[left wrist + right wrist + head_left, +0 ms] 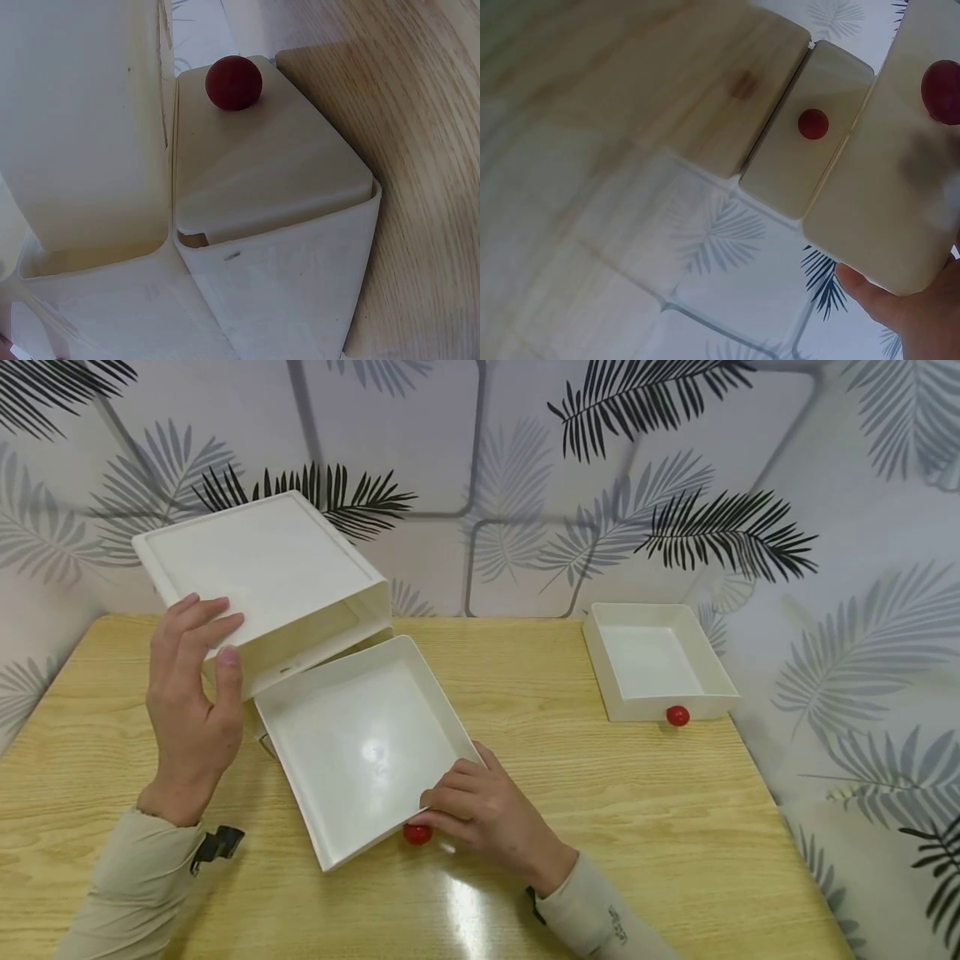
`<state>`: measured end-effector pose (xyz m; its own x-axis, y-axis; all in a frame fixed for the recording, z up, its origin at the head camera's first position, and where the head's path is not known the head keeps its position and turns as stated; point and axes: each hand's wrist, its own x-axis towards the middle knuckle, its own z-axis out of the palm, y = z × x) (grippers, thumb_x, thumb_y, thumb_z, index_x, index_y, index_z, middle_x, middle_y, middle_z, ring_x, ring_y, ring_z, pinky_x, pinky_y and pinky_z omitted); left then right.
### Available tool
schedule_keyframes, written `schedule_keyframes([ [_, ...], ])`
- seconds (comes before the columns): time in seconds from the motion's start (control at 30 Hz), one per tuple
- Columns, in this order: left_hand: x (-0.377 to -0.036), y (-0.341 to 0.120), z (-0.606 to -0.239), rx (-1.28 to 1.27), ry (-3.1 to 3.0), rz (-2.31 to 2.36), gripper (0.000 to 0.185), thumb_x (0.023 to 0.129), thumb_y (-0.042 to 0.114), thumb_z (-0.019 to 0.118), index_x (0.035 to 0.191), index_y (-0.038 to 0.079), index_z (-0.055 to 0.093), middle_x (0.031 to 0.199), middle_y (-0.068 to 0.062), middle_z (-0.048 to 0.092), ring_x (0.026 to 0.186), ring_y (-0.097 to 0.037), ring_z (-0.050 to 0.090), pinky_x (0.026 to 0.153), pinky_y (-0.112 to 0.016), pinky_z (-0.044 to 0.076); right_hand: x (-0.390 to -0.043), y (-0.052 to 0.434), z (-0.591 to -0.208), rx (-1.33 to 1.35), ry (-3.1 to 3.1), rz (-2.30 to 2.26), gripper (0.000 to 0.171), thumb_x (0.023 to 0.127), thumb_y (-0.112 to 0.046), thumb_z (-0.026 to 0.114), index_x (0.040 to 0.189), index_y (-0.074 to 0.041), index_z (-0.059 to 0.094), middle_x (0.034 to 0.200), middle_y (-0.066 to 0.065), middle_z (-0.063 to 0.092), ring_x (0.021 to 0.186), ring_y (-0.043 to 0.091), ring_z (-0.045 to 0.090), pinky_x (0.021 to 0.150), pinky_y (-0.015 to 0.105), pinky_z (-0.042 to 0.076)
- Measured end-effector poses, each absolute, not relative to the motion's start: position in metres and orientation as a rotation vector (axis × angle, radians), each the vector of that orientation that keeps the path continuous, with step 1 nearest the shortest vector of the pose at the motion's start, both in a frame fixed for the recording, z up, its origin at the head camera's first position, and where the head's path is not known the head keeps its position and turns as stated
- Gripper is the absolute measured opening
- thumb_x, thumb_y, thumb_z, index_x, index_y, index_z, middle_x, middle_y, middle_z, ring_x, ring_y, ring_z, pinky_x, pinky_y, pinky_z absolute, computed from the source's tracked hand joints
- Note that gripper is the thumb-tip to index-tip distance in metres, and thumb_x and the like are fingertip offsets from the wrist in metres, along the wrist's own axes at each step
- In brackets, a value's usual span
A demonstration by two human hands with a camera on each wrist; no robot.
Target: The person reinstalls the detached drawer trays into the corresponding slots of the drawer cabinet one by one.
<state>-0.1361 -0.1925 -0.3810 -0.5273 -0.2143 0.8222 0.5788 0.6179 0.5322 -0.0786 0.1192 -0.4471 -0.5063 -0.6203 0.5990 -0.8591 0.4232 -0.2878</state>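
Drawer cabinet (270, 585), a white plastic shell, is the largest piece here: it sits tilted at the back left of the wooden table (675, 827), its open front facing right and toward the person. Left hand (191, 702) rests against its near left corner with straight, relaxed fingers spread over the top edge and side, gripping nothing. Next in size, a white drawer (360, 743) lies pulled most of the way out of the cabinet, its back edge just under the shell's open front, its inside bare. Right hand (480, 806) curls its fingers over the drawer's front right corner, touching the rim just beside the red knob (417, 834). A second, smaller white drawer (656, 660) with its own red knob (677, 716) stands well apart at the table's back right, close to the palm-leaf wallpaper (675, 485). Nothing lies between the 2 drawers.
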Motion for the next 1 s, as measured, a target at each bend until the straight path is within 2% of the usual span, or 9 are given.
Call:
schedule_keyframes([
  [0.63, -0.137, -0.194, -0.381, -0.29, -1.889, -1.028, 0.04, 0.104, 0.027, 0.054, 0.117, -0.006, 0.071, 0.132, -0.025, 0.066, 0.142, -0.038, 0.05, 0.127, -0.043, 0.034, -0.085, 0.112, -0.447, 1.318, -2.291, 0.786, 0.008, 0.092, -0.029, 0.078, 0.091, -0.022, 0.077, 0.086, -0.014, 0.073, 0.087, 0.003, 0.062, 0.116, 0.065, 0.044],
  [1.0, -0.137, -0.196, -0.383, -0.284, -1.896, -1.029, 0.039, 0.103, 0.026, 0.054, 0.118, -0.006, 0.071, 0.133, -0.024, 0.066, 0.143, -0.037, 0.05, 0.127, -0.043, 0.034, -0.095, 0.112, -0.449, 1.319, -2.324, 0.903, 0.011, 0.088, -0.028, 0.082, 0.091, -0.019, 0.077, 0.089, -0.011, 0.074, 0.092, 0.007, 0.064, 0.118, 0.066, 0.041],
])
